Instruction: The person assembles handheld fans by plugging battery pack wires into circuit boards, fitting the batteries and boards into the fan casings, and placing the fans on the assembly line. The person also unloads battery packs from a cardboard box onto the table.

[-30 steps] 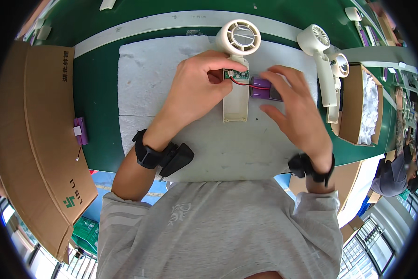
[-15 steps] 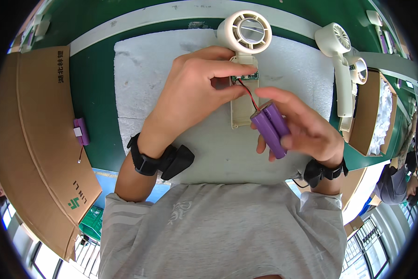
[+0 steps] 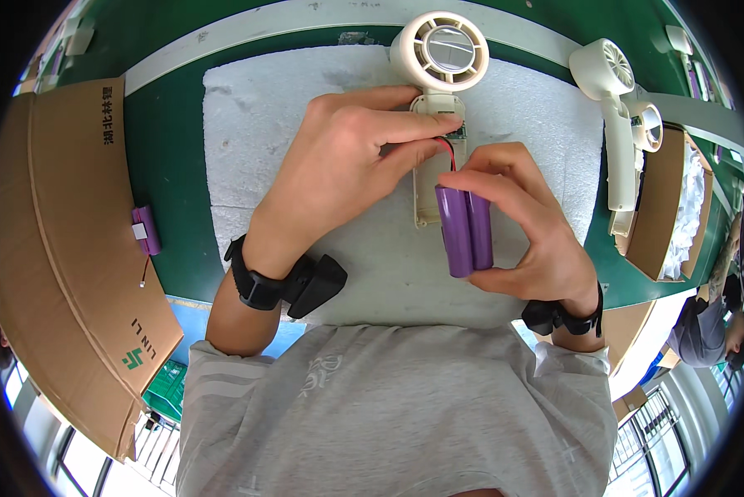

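Observation:
A cream handheld fan (image 3: pixel 441 51) lies on a white foam sheet (image 3: pixel 306 74), its handle opened to show a hollow shell (image 3: pixel 426 199). My left hand (image 3: pixel 351 153) pinches the upper handle, with fingertips at the green circuit board (image 3: pixel 460 131). Red and black wires (image 3: pixel 448 149) run from there toward a purple two-cell battery pack (image 3: pixel 463 232). My right hand (image 3: pixel 529 224) grips that pack between thumb and fingers at its two ends, over the lower right of the shell. The fan side under my left hand is hidden.
Another purple battery pack (image 3: pixel 146 230) with a lead lies at left beside a large cardboard box (image 3: pixel 65 248). More cream fans (image 3: pixel 616 124) lie at right, near an open carton (image 3: pixel 662 215) with white wrapping. A person (image 3: pixel 703 331) is at the far right.
My right hand has turned the battery pack more upright and brought it slightly left, against the open handle. The fan has shifted a little up and right; my left hand keeps its pinch.

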Tool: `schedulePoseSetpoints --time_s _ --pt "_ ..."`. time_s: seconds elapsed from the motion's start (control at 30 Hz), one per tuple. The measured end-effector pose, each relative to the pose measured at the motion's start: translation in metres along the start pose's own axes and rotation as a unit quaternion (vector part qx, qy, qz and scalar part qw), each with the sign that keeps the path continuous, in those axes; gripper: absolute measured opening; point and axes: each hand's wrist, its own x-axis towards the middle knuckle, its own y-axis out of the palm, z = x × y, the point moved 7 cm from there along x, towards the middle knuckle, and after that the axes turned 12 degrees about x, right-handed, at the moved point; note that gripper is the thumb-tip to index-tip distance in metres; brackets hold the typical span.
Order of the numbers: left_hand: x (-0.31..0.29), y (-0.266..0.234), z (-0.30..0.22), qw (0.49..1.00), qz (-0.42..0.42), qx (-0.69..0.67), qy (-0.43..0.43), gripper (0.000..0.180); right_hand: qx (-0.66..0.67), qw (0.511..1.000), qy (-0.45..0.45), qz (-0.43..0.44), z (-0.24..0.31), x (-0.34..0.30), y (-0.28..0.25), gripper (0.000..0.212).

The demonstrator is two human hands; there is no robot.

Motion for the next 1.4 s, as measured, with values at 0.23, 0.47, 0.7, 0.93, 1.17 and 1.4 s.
schedulePoseSetpoints --time_s 0.23,0.47,0.7,0.93,1.17,1.4 --pt "0.0 0.002 0.007 0.997 0.073 -0.009 -0.022 0.029 -0.064 0.997 0.01 -0.052 -0.004 0.001 -0.002 0.07" --pt "0.0 0.003 0.01 0.996 0.084 0.002 -0.002 0.03 -0.158 0.985 -0.031 -0.058 -0.002 0.001 0.004 0.066" --pt "0.0 0.002 0.006 0.997 0.079 0.0 -0.007 0.028 -0.157 0.982 -0.034 -0.103 -0.001 -0.003 0.008 0.057" --pt "0.0 0.003 0.01 0.997 0.073 -0.009 -0.005 0.025 -0.186 0.975 -0.051 -0.114 -0.006 -0.006 0.012 0.053" --pt "0.002 0.006 0.018 0.991 0.12 -0.034 -0.057 0.023 -0.224 0.963 -0.062 -0.136 -0.005 -0.007 0.013 0.048" --pt "0.003 0.007 0.023 0.991 0.122 -0.037 -0.049 0.022 -0.234 0.956 -0.058 -0.169 -0.008 -0.006 0.015 0.047"
